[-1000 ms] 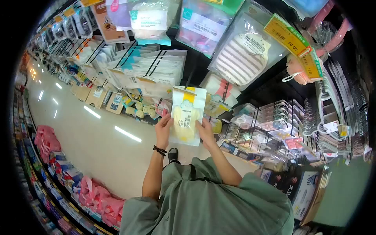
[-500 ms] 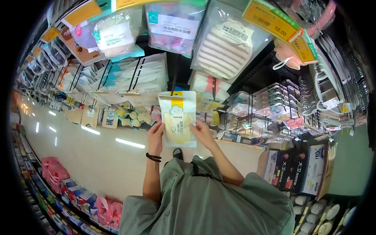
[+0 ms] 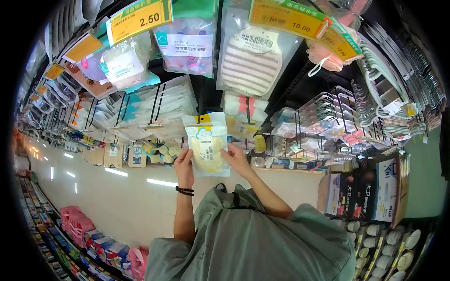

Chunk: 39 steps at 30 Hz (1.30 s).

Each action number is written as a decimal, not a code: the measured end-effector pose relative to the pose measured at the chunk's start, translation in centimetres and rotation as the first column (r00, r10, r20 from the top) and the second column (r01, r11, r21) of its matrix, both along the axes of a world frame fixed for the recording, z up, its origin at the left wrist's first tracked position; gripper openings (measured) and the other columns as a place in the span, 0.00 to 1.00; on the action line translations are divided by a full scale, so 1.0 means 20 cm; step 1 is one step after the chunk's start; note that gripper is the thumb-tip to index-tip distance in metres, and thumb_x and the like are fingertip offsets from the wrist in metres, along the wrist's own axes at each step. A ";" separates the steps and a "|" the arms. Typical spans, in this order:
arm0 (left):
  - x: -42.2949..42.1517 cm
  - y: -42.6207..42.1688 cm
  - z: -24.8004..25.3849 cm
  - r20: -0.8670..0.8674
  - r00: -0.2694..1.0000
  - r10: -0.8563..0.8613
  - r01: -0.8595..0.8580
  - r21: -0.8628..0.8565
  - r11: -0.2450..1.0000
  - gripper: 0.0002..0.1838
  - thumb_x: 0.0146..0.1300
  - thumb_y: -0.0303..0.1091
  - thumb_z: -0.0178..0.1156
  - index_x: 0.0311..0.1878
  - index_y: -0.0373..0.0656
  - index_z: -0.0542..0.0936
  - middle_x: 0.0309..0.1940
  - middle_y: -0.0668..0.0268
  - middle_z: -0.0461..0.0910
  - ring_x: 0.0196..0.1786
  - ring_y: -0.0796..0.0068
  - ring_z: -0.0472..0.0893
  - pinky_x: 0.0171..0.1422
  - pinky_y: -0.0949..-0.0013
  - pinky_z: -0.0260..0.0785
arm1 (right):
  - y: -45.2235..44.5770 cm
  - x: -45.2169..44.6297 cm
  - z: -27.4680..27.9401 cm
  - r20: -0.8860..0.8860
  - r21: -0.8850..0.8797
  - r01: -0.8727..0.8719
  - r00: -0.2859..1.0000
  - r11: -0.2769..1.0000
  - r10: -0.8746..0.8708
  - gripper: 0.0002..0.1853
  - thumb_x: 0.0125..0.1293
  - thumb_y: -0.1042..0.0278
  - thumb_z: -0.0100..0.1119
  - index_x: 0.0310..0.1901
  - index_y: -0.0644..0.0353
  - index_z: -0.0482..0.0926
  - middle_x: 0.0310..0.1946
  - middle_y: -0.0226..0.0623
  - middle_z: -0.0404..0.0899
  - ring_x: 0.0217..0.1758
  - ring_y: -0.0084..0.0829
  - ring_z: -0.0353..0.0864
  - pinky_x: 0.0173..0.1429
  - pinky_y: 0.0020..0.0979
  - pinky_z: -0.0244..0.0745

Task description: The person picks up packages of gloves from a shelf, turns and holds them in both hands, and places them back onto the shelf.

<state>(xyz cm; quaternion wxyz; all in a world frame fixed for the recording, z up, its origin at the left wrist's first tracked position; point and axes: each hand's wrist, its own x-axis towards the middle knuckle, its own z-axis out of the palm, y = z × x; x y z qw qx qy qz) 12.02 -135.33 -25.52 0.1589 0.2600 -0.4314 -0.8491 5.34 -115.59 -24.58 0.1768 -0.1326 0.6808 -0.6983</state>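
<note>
A white plastic packet (image 3: 208, 140) with a yellow top, a blue cloud logo and something pale yellow inside is upright in front of my body. My left hand (image 3: 184, 169) pinches its left edge; a dark bead bracelet circles that wrist. At the opposite edge, the fingers of my right hand (image 3: 237, 160) grip the same packet. Just above the packet is a hanging rack, and I cannot tell whether the packet's top touches a hook. A striped bath glove pack (image 3: 251, 61) and a shower cap pack (image 3: 186, 49) hang higher up.
Yellow price tags (image 3: 139, 19) jut out along the top. White packets (image 3: 161, 105) hang in rows at left, with hangers (image 3: 386, 79) at right. Mop boxes (image 3: 385, 189) stand low on the right. Pink bags (image 3: 77, 225) line a shelf across the tiled aisle floor (image 3: 122, 201).
The view has tilted and shifted, bringing a 2.50 price tag into sight at upper left. Both hands still hold the packet, which appears slightly farther left in view.
</note>
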 end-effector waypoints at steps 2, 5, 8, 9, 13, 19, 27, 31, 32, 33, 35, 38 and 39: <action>0.00 0.01 0.02 -0.005 0.999 0.038 -0.038 -0.018 0.999 0.14 0.65 0.27 0.65 0.52 0.31 0.81 0.44 0.65 0.84 0.46 0.78 0.79 0.52 0.75 0.68 | -0.01 0.00 0.01 -0.009 -0.005 0.007 1.000 1.000 -0.007 0.14 0.71 0.68 0.58 0.56 0.61 0.77 0.22 0.19 0.64 0.25 0.11 0.59 0.28 0.21 0.55; -0.01 0.01 0.00 0.004 0.996 0.084 -0.084 -0.032 0.996 0.15 0.64 0.26 0.65 0.52 0.30 0.81 0.45 0.63 0.83 0.47 0.77 0.79 0.54 0.74 0.69 | -0.02 0.01 0.00 0.009 -0.048 0.007 1.000 0.999 -0.007 0.15 0.72 0.69 0.57 0.57 0.62 0.76 0.28 0.21 0.72 0.29 0.11 0.65 0.32 0.20 0.61; -0.01 -0.01 -0.03 0.009 0.995 0.101 -0.100 -0.053 0.994 0.16 0.64 0.26 0.65 0.53 0.29 0.80 0.47 0.62 0.83 0.49 0.75 0.79 0.56 0.73 0.69 | -0.03 0.01 -0.01 0.063 -0.127 0.003 0.998 0.992 0.006 0.17 0.72 0.72 0.56 0.61 0.63 0.74 0.41 0.26 0.81 0.39 0.13 0.75 0.42 0.18 0.70; 0.00 -0.02 -0.04 0.010 0.995 0.097 -0.096 -0.059 0.994 0.16 0.64 0.26 0.64 0.54 0.28 0.79 0.48 0.61 0.82 0.50 0.74 0.79 0.57 0.72 0.69 | -0.03 0.00 -0.02 0.069 -0.119 -0.019 0.997 0.993 0.027 0.18 0.72 0.72 0.55 0.61 0.64 0.74 0.43 0.27 0.82 0.41 0.13 0.76 0.44 0.18 0.71; 0.00 -0.02 -0.03 0.011 0.993 0.114 -0.113 -0.082 0.990 0.16 0.64 0.26 0.64 0.54 0.29 0.79 0.48 0.61 0.82 0.50 0.74 0.78 0.57 0.72 0.68 | -0.04 -0.02 -0.06 0.091 -0.086 -0.064 0.993 0.994 0.072 0.18 0.73 0.73 0.54 0.63 0.64 0.72 0.46 0.28 0.82 0.44 0.13 0.76 0.46 0.19 0.71; -0.01 0.00 0.00 0.012 0.991 0.133 -0.131 -0.135 0.982 0.16 0.65 0.27 0.64 0.53 0.29 0.80 0.48 0.61 0.82 0.50 0.74 0.78 0.56 0.72 0.68 | -0.06 -0.02 -0.03 0.046 -0.159 -0.023 0.998 0.987 0.031 0.19 0.74 0.72 0.53 0.64 0.64 0.69 0.42 0.29 0.81 0.41 0.14 0.76 0.44 0.19 0.70; -0.39 -0.02 0.08 -0.005 0.988 0.155 -0.152 -0.244 0.958 0.17 0.64 0.28 0.64 0.53 0.28 0.79 0.46 0.62 0.82 0.48 0.75 0.77 0.56 0.72 0.67 | -0.04 -0.08 -0.12 0.225 -0.115 0.059 0.974 0.992 -0.032 0.26 0.72 0.72 0.53 0.70 0.60 0.61 0.52 0.37 0.79 0.50 0.21 0.78 0.53 0.24 0.73; -0.66 -0.11 -0.08 -0.115 0.981 0.154 -0.184 -0.322 0.929 0.16 0.64 0.29 0.65 0.51 0.29 0.81 0.43 0.62 0.83 0.45 0.75 0.78 0.53 0.73 0.69 | -0.03 -0.10 -0.17 0.276 -0.142 0.131 0.957 0.981 -0.088 0.26 0.73 0.72 0.53 0.70 0.57 0.60 0.55 0.39 0.75 0.48 0.24 0.78 0.52 0.26 0.74; -0.71 -0.13 -0.09 -0.144 0.979 0.141 -0.182 -0.324 0.929 0.16 0.64 0.29 0.65 0.51 0.28 0.81 0.43 0.62 0.83 0.45 0.75 0.79 0.52 0.73 0.69 | -0.02 -0.09 -0.19 0.282 -0.102 0.137 0.954 0.985 -0.103 0.27 0.73 0.71 0.53 0.70 0.57 0.60 0.56 0.40 0.75 0.48 0.25 0.78 0.52 0.27 0.74; -0.76 -0.14 -0.10 -0.173 0.977 0.128 -0.179 -0.324 0.929 0.16 0.64 0.30 0.65 0.50 0.28 0.81 0.43 0.61 0.83 0.44 0.75 0.79 0.52 0.73 0.69 | 0.00 -0.08 -0.21 0.288 -0.062 0.143 0.950 0.988 -0.120 0.27 0.73 0.71 0.53 0.70 0.57 0.59 0.57 0.40 0.74 0.48 0.26 0.78 0.52 0.27 0.74; -0.87 -0.15 -0.11 -0.122 0.981 0.152 -0.184 -0.337 0.923 0.16 0.64 0.30 0.64 0.51 0.29 0.81 0.43 0.62 0.83 0.44 0.74 0.79 0.52 0.72 0.70 | 0.04 -0.05 -0.24 0.330 0.004 0.137 0.935 0.990 -0.131 0.26 0.72 0.69 0.54 0.69 0.57 0.61 0.56 0.39 0.74 0.48 0.26 0.78 0.51 0.28 0.75; -1.00 -0.25 -0.30 -0.044 0.994 0.104 -0.113 -0.439 0.891 0.17 0.66 0.26 0.61 0.57 0.31 0.79 0.45 0.62 0.84 0.46 0.72 0.79 0.53 0.71 0.70 | 0.16 0.02 -0.27 0.413 0.088 0.061 0.906 0.994 -0.093 0.21 0.72 0.67 0.55 0.65 0.56 0.67 0.52 0.36 0.77 0.49 0.25 0.79 0.50 0.29 0.75; -1.02 -0.28 -0.38 -0.085 0.989 0.119 -0.145 -0.480 0.865 0.18 0.66 0.26 0.59 0.58 0.31 0.78 0.45 0.62 0.84 0.47 0.71 0.80 0.53 0.70 0.71 | 0.21 0.04 -0.29 0.425 0.118 0.013 0.903 0.993 -0.063 0.20 0.72 0.65 0.55 0.63 0.56 0.69 0.51 0.34 0.77 0.49 0.25 0.79 0.50 0.29 0.75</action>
